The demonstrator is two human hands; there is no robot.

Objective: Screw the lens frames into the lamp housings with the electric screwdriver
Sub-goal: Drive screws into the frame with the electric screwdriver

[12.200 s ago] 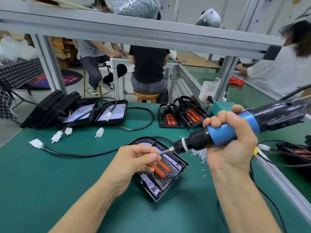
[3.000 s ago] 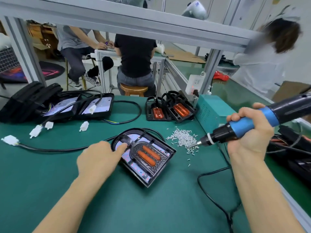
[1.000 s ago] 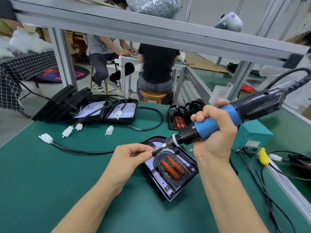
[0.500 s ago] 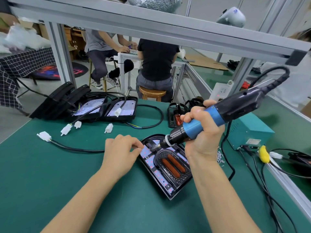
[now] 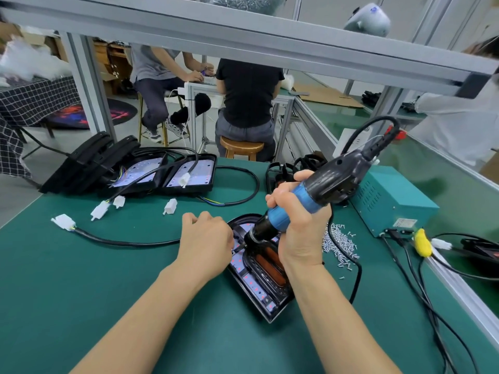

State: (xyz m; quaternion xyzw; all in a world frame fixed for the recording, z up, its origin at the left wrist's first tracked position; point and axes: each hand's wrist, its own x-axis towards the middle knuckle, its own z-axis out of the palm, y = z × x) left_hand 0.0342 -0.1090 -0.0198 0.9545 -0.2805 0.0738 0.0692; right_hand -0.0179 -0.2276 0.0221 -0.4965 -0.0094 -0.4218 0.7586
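Surface (image 5: pixel 81 306) — lamp housing (image 5: pixel 266 295) at centre; loose screws (image 5: pixel 339 244) just right of it; power box (image 5: pixel 391 203) right, further back; open housings (image 5: pixel 167 174) — left, behind; connectors (image 5: pixel 108 206) before them.

Near-left desk (image 5: pixel 67 306) corner open. Right edge obstructed: screw pile (image 5: pixel 340 245), teal power box (image 5: pixel 391 201), trailing cables (image 5: pixel 421 287) (several, overlapping). Far-left corner crowded with housings (image 5: pixel 162 174).

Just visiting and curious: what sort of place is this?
Most likely a small assembly workshop for lamps. A right hand holds an electric screwdriver to a lamp housing on a green bench; loose screws lie nearby.
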